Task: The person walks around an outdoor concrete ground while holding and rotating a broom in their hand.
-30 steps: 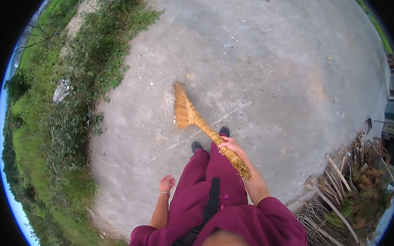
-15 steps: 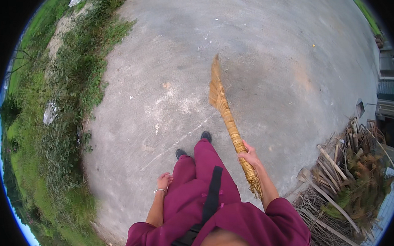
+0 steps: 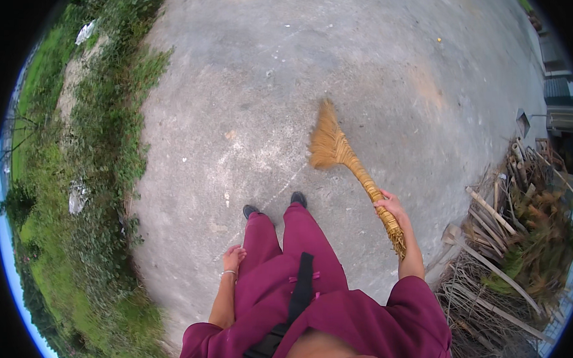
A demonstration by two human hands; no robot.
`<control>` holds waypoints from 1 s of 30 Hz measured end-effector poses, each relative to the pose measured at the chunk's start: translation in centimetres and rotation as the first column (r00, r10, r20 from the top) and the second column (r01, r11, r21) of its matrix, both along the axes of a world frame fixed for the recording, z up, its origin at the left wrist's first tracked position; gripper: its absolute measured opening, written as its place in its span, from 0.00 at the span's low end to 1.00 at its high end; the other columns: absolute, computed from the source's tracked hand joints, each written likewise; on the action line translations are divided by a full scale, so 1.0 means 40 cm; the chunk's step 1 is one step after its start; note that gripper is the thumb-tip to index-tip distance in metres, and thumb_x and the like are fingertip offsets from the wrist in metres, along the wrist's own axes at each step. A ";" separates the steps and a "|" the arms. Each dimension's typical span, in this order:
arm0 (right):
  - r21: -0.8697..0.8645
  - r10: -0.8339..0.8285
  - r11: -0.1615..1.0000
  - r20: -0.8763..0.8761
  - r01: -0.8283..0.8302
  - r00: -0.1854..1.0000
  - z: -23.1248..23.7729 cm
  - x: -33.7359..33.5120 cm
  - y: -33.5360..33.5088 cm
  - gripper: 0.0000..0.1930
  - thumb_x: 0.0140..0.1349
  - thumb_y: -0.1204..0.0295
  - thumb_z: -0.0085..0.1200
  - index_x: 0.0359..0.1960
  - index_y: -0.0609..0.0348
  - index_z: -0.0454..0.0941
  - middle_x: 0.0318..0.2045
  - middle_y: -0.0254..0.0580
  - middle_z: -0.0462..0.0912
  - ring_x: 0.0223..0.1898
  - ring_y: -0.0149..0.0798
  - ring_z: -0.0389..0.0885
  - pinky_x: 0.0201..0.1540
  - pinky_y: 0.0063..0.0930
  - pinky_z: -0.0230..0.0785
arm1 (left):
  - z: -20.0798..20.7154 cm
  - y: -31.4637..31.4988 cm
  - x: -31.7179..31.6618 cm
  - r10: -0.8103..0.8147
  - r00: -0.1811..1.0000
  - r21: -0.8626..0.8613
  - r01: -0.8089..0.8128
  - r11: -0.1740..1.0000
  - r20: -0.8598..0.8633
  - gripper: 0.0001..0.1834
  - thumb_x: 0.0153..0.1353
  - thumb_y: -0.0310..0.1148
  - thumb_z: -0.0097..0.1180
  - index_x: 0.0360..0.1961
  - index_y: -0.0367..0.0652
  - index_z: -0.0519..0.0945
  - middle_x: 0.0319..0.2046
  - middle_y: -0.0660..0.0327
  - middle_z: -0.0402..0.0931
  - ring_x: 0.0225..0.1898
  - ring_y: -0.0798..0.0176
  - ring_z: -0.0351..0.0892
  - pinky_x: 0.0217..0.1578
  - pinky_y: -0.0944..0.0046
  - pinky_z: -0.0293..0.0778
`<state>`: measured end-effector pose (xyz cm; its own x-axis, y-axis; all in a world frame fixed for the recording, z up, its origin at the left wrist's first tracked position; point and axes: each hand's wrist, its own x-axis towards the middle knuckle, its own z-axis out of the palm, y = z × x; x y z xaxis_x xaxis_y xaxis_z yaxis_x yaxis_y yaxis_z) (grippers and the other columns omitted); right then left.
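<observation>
In my right hand (image 3: 392,207) is a straw broom (image 3: 363,177), gripped around the lower part of its bound handle. The frayed handle end sticks out below my fist, near my wrist. Its fanned, tan bristle head points away and to the left, low over the grey concrete ground (image 3: 232,111); whether the tips touch it, I cannot tell. My left hand (image 3: 234,257) hangs beside my left thigh with a bracelet at the wrist. Its fingers are loosely bent and apart, holding nothing. Both dark shoes stand on the concrete, short of the broom head.
Bushes and grass (image 3: 101,187) border the concrete on the left, with a pale piece of litter (image 3: 78,196) among them. At the lower right lies a heap of sticks and cut branches (image 3: 488,266), beside a long-handled tool (image 3: 495,266). A small yellow speck (image 3: 439,40) lies far off.
My right hand has moved right and slightly forward with the broom. The broom head has turned, its bristles now showing broader. My left foot has shifted forward and left.
</observation>
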<state>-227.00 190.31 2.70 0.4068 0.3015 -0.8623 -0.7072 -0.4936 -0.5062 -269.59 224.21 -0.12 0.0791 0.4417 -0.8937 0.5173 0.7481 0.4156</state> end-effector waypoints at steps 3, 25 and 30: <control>-0.026 0.035 0.999 0.065 -0.033 0.997 0.024 -0.004 0.069 0.32 0.42 0.80 0.51 0.54 0.59 0.60 0.22 0.39 0.73 0.16 0.33 0.73 0.18 0.25 0.68 | 0.002 0.018 -0.002 -0.014 1.000 0.046 0.013 0.999 0.014 0.12 0.53 0.25 0.46 0.39 0.33 0.72 0.26 0.57 0.76 0.24 0.68 0.75 0.25 0.75 0.71; -0.100 0.532 0.842 -0.020 -0.531 0.847 0.163 -0.479 0.789 0.44 0.39 0.82 0.56 0.61 0.57 0.46 0.28 0.40 0.73 0.22 0.34 0.73 0.23 0.26 0.68 | -0.101 0.420 -0.352 0.352 0.935 -0.040 -0.351 0.936 0.036 0.12 0.52 0.27 0.46 0.38 0.35 0.73 0.25 0.57 0.76 0.24 0.68 0.75 0.24 0.73 0.72; 0.191 0.729 0.671 0.009 -0.717 0.684 0.092 -0.592 1.009 0.48 0.40 0.82 0.55 0.62 0.62 0.36 0.32 0.41 0.75 0.26 0.30 0.74 0.27 0.22 0.67 | -0.110 0.443 -0.445 0.390 0.920 -0.090 -0.391 0.916 -0.025 0.13 0.52 0.26 0.46 0.40 0.37 0.72 0.27 0.58 0.75 0.27 0.67 0.75 0.26 0.71 0.73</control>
